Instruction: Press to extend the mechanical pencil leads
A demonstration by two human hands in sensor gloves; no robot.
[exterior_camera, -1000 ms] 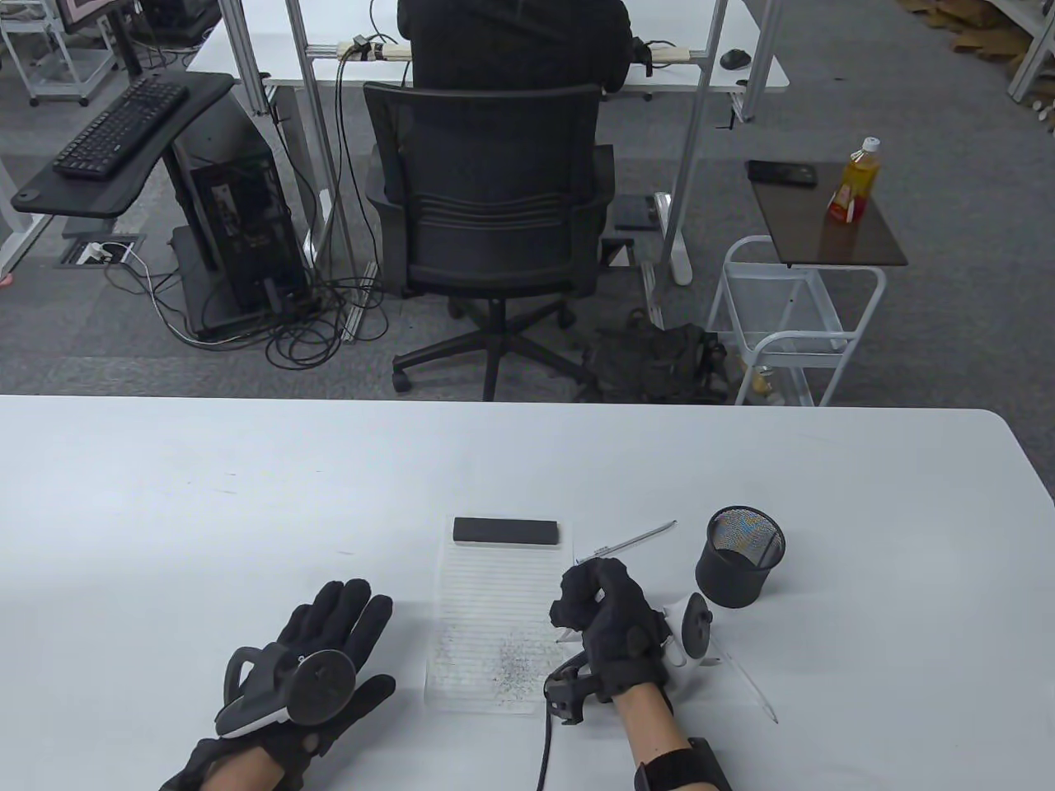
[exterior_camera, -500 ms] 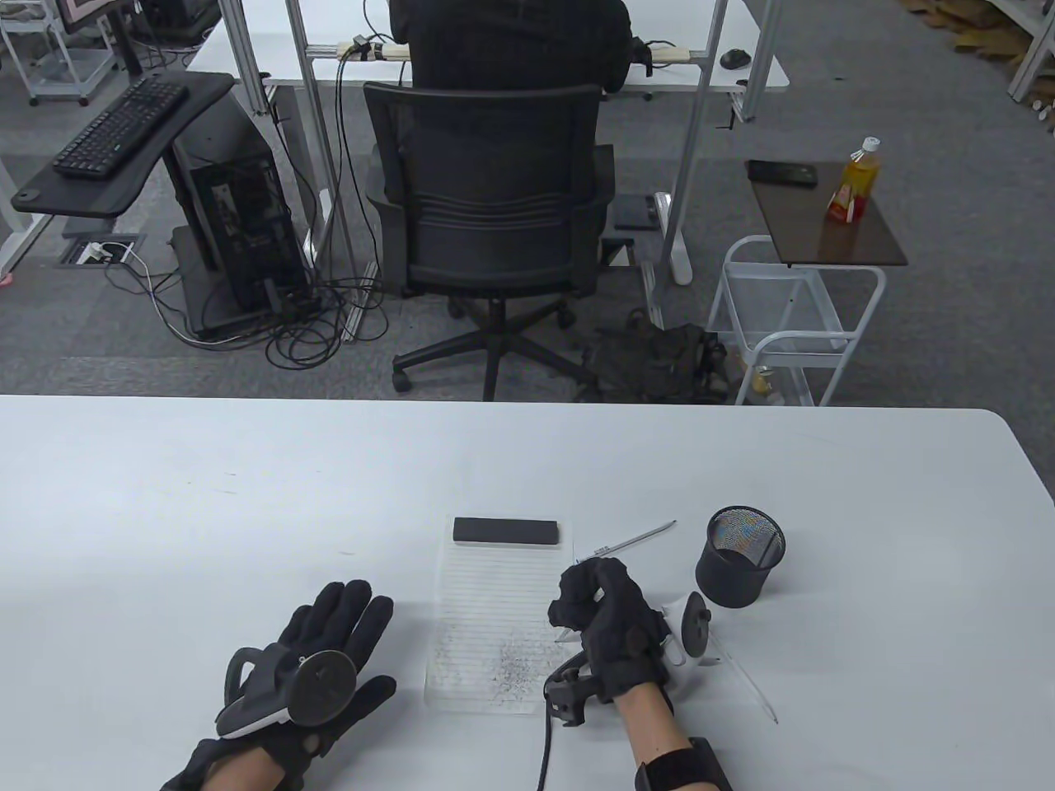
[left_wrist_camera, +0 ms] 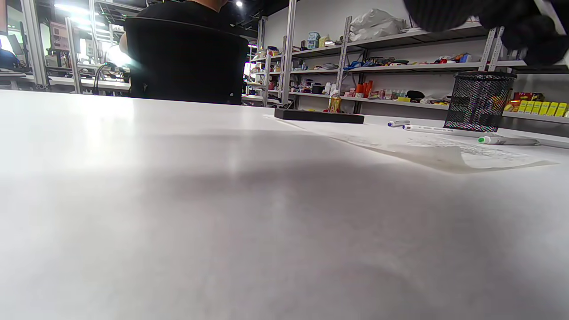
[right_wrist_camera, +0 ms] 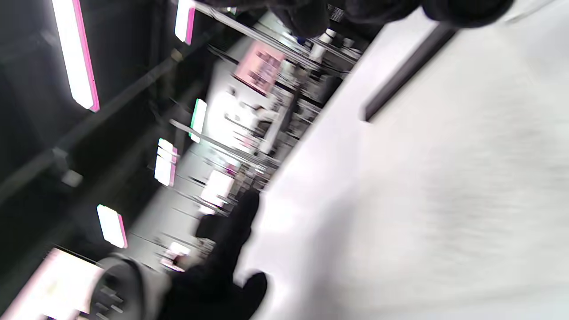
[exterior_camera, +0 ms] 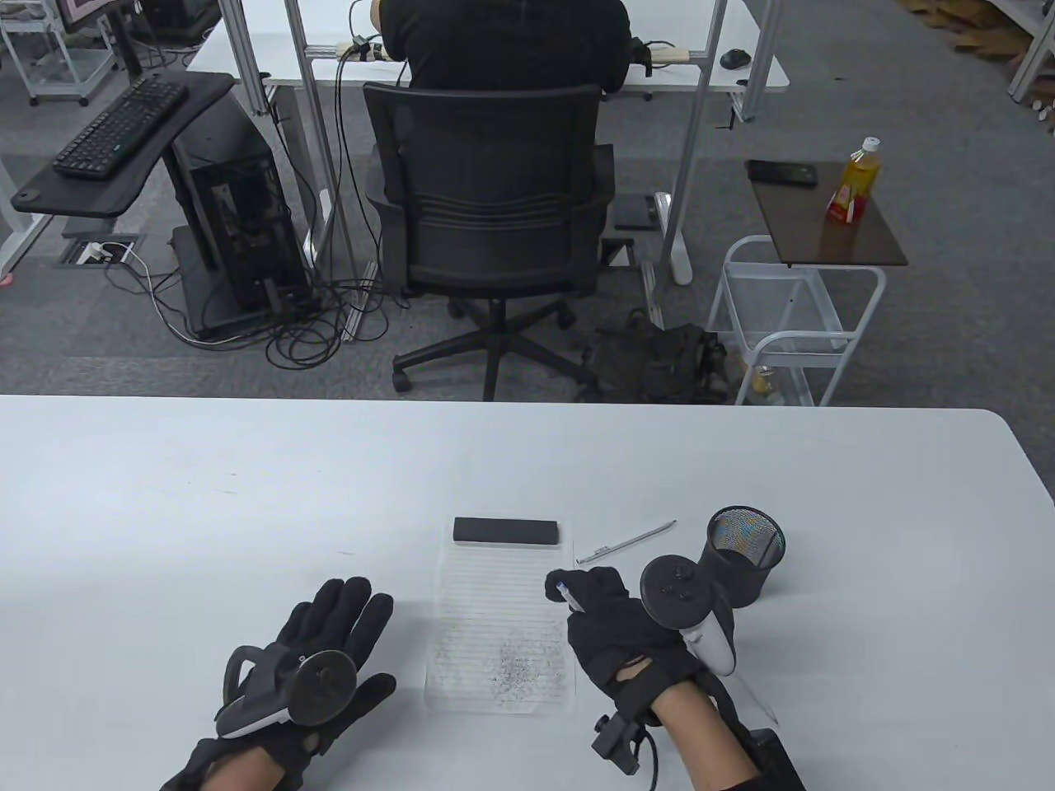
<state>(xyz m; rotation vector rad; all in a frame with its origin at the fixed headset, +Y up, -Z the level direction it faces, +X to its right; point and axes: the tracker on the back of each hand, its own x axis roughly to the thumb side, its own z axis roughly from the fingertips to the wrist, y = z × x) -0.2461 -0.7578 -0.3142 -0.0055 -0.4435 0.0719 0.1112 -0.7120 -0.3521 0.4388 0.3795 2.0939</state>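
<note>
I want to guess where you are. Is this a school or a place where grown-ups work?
Probably a workplace, an office or lab: a person in an office chair at a desk, a keyboard, and storage shelves.

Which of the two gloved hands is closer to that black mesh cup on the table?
The right hand. It is just beside the black mesh cup, on its left and a bit nearer the person. The left hand lies flat on the table far off, beyond the lined paper.

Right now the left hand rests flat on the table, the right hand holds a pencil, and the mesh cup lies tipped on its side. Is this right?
Not quite. The mesh cup stands upright, as the table view shows. The rest holds: the left hand rests flat on the table, and the right hand holds a pencil.
</note>
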